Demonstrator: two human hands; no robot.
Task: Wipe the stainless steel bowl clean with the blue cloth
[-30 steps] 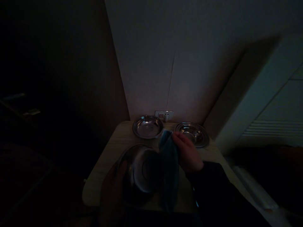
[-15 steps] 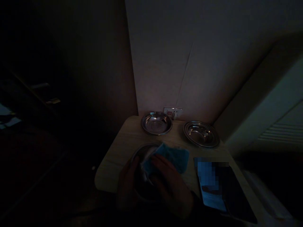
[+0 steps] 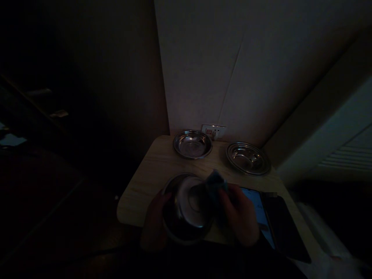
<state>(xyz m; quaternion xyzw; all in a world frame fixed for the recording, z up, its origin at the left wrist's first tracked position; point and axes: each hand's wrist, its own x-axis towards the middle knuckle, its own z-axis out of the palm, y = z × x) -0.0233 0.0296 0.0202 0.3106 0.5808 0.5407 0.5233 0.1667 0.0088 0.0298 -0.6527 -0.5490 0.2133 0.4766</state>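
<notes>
A shiny metal bowl (image 3: 190,205) is held bottom up over the front of the small table, its flat base facing me. My left hand (image 3: 155,219) grips the bowl's rim on the left side. At the bowl's right edge, my right hand (image 3: 240,215) is closed on a bunched blue cloth (image 3: 215,188). The cloth is blurred, and whether it touches the bowl I cannot tell. Dim light hides most of my left fingers.
On the pale wooden table (image 3: 145,174), a metal dish (image 3: 192,144) stands at the back, with stacked metal dishes (image 3: 248,159) to its right. A phone with a lit screen (image 3: 257,205) and a dark flat case (image 3: 286,228) lie at the right. A wall socket (image 3: 214,131) is behind.
My right hand has moved right with the cloth, off the middle of the bowl, so the bowl's base now shows. My left hand stays on the rim.
</notes>
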